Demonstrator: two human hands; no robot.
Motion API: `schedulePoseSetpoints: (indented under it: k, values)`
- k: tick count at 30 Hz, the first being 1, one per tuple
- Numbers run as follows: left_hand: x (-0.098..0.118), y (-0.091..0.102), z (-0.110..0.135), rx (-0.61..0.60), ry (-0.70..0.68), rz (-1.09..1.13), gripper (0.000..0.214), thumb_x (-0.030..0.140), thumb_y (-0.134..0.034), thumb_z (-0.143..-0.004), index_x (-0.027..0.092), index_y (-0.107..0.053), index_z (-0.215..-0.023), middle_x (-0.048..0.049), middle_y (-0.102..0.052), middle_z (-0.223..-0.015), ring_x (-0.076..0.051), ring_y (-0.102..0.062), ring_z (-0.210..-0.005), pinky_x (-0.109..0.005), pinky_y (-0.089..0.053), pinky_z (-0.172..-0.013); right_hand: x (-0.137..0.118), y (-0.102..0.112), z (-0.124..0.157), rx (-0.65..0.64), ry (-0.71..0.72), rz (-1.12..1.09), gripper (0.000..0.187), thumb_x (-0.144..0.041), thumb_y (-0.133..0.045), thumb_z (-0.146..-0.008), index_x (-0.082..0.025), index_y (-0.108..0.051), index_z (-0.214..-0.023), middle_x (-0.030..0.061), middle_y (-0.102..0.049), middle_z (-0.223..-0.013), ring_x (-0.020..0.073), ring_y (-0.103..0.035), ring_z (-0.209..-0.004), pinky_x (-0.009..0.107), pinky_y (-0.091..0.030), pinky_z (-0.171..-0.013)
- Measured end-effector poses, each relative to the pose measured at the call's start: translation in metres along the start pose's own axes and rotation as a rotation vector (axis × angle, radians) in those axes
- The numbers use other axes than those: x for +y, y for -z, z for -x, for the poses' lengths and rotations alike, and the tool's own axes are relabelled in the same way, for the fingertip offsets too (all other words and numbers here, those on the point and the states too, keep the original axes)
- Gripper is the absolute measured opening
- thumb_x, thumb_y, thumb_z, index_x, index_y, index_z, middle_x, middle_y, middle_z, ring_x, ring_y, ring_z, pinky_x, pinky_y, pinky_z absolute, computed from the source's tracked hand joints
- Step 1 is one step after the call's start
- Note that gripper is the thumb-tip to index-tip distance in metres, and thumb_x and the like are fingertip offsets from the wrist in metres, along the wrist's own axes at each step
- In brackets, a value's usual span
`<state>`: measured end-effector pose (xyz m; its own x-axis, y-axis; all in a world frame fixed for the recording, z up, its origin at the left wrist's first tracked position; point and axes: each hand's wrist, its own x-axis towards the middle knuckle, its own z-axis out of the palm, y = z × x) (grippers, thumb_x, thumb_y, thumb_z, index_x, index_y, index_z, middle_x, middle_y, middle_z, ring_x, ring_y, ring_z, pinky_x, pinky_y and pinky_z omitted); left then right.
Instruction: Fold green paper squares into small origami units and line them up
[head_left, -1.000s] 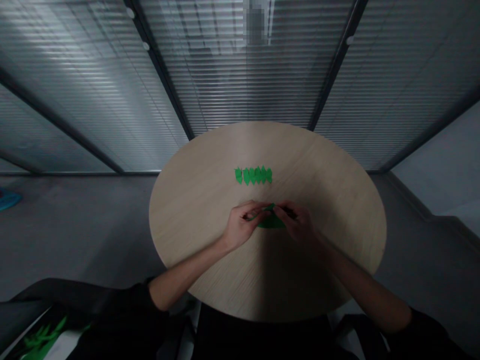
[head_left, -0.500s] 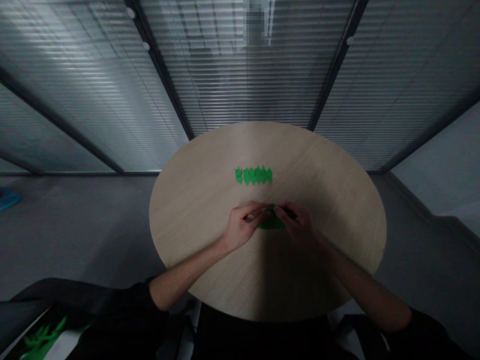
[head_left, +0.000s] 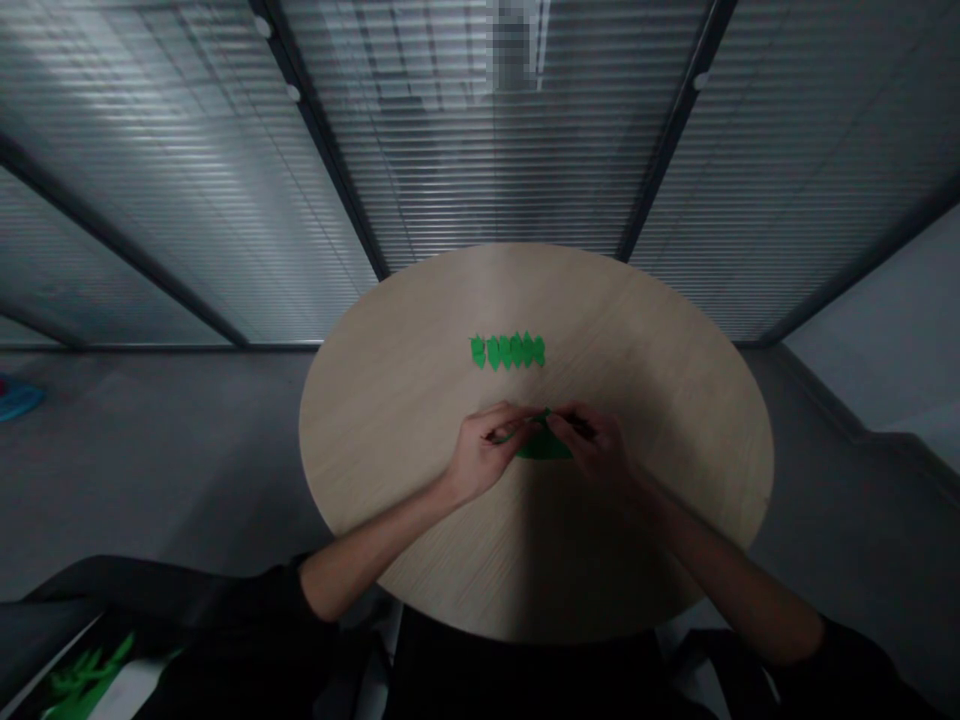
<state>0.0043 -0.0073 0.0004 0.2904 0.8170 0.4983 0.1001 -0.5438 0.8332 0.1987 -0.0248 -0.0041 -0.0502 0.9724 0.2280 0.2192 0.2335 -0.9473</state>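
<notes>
My left hand [head_left: 486, 452] and my right hand [head_left: 594, 446] meet above the near middle of the table, pinching a piece of green paper [head_left: 543, 449] between them. Part of the paper hangs below the fingers, and the rest is hidden by them. A thin dark object [head_left: 580, 427] shows at my right fingertips, too small to name. Farther away, out of reach of neither hand's fingers, lies a row of folded green paper pieces [head_left: 508, 351], overlapping side by side.
The hands work over a round light-wood table [head_left: 660, 420]. Slatted glass partitions stand behind it, above a grey floor. A blue object [head_left: 19, 398] lies at the far left. At the lower left, green paper scraps [head_left: 82, 680] lie on a dark and white surface.
My hands stay almost in the same place over the green paper, with only slight finger shifts. The row of green pieces has not moved.
</notes>
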Motion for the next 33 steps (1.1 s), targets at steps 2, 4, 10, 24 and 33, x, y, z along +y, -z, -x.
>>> schedulePoseSetpoints:
  k: [2,4,10,24,33]
  values:
    - [-0.0004,-0.0002,0.0,-0.008,-0.004,-0.004,0.018,0.026,-0.073,-0.097,0.017,-0.082,-0.11,-0.0018,-0.068,-0.074,-0.013,-0.061,-0.066,-0.025,-0.048,-0.063,-0.0005,0.0006,0.0002,-0.013,-0.014,-0.015,0.029,-0.049,-0.069,-0.09,-0.021,-0.074,-0.085,0.0018,-0.07,-0.071,0.0159,-0.064,-0.063,0.026,-0.051,-0.059]
    - [-0.001,-0.0006,0.0001,-0.013,-0.013,-0.002,0.018,0.026,-0.072,-0.097,0.017,-0.082,-0.111,-0.0018,-0.068,-0.074,-0.014,-0.062,-0.068,-0.026,-0.049,-0.064,-0.0014,0.001,0.0004,-0.024,-0.026,-0.03,0.028,-0.048,-0.07,-0.091,-0.021,-0.074,-0.085,0.0022,-0.071,-0.072,0.0164,-0.066,-0.064,0.027,-0.053,-0.06]
    - [-0.0016,-0.0005,0.0001,-0.041,-0.029,-0.002,0.021,0.027,-0.072,-0.098,0.017,-0.081,-0.114,-0.0034,-0.07,-0.079,-0.014,-0.063,-0.071,-0.027,-0.05,-0.065,-0.0038,0.0017,-0.0002,-0.051,-0.027,-0.044,0.028,-0.047,-0.069,-0.091,-0.02,-0.075,-0.086,0.0033,-0.074,-0.075,0.017,-0.069,-0.067,0.027,-0.055,-0.062]
    - [0.0002,-0.0007,0.0001,-0.046,0.021,0.027,0.022,0.027,-0.072,-0.097,0.018,-0.082,-0.114,-0.0009,-0.065,-0.073,-0.013,-0.059,-0.067,-0.025,-0.048,-0.062,-0.0045,-0.0001,0.0004,-0.007,-0.029,0.0,0.035,-0.053,-0.067,-0.092,-0.02,-0.073,-0.082,0.0028,-0.07,-0.071,0.0169,-0.064,-0.064,0.028,-0.051,-0.059]
    - [0.0005,-0.0009,0.0009,-0.034,0.008,-0.013,0.022,0.026,-0.07,-0.098,0.018,-0.082,-0.115,-0.0012,-0.065,-0.073,-0.013,-0.058,-0.066,-0.024,-0.046,-0.06,-0.0045,-0.0003,0.0,0.004,-0.013,0.032,0.034,-0.052,-0.066,-0.092,-0.021,-0.072,-0.08,0.0022,-0.068,-0.069,0.016,-0.063,-0.062,0.027,-0.05,-0.058]
